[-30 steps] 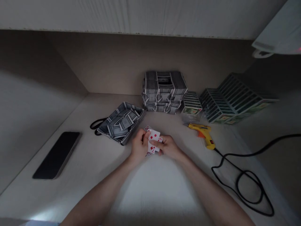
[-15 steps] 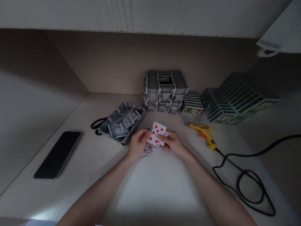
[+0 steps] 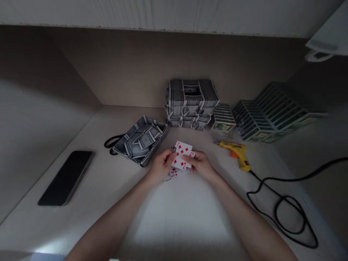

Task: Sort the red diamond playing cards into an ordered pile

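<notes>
Both hands meet over the middle of the white surface. My left hand [image 3: 161, 165] pinches the left side of a seven of diamonds [image 3: 182, 154], thumb on top. From the right, my right hand [image 3: 200, 163] grips the same card and another red card that peeks out behind its right edge. Beneath the hands several more cards [image 3: 176, 174] lie overlapping on the surface, a three and a four among them, partly hidden. Just to the left stands an open tray made of patterned cards [image 3: 145, 123], with loose face-down cards [image 3: 146, 139] inside.
Behind are stacked boxes made of cards [image 3: 191, 99]. Card packs [image 3: 223, 117] and longer rows of packs [image 3: 272, 116] stand at the right. A yellow glue gun [image 3: 236, 152] trails a black cable [image 3: 288, 199]. A phone [image 3: 66, 178] lies left, near a black strap [image 3: 111, 141].
The seven of diamonds has turned slightly more upright between my hands. The whole view has shifted a little; both hands keep their hold.
</notes>
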The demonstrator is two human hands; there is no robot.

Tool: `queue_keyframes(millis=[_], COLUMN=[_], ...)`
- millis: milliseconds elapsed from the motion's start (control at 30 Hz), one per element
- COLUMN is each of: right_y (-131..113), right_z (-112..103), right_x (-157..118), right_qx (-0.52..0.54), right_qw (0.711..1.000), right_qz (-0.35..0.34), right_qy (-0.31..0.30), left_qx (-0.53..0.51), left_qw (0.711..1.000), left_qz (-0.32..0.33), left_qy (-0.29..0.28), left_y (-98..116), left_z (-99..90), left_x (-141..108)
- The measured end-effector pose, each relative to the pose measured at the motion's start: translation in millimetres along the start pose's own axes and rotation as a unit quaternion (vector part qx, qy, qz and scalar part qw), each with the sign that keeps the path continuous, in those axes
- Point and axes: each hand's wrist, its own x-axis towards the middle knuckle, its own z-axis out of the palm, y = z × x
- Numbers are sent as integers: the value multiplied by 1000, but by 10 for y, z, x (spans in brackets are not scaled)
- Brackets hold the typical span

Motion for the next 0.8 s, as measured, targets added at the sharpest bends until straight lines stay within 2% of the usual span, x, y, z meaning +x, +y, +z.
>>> queue_keyframes(millis=[133, 267, 367, 467, 667, 800], right_y=[-26, 13, 44, 69, 106, 73], right_z=[3, -14, -30, -42, -46, -41], right_x=[-13, -4, 9, 23, 35, 23], right_qx=[12, 4, 0, 9, 17, 18], right_qw=[1000, 1000, 1000, 999, 999, 1000], right_qz=[0, -15, -25, -27, -28, -18], right_qy=[-6, -7, 13, 27, 6, -6], left_qx=[57, 92, 91, 46, -81, -117], left_qw=[998, 996, 996, 999, 997, 993], left_qz=[9, 20, 26, 14, -17, -19], left_qy=[-20, -9, 0, 5, 0, -12], left_y=[12, -5, -26, -27, -27, -42], left_z=[-16, -6, 12, 11, -33, -43], left_x=[-6, -14, -20, -31, -49, -30])
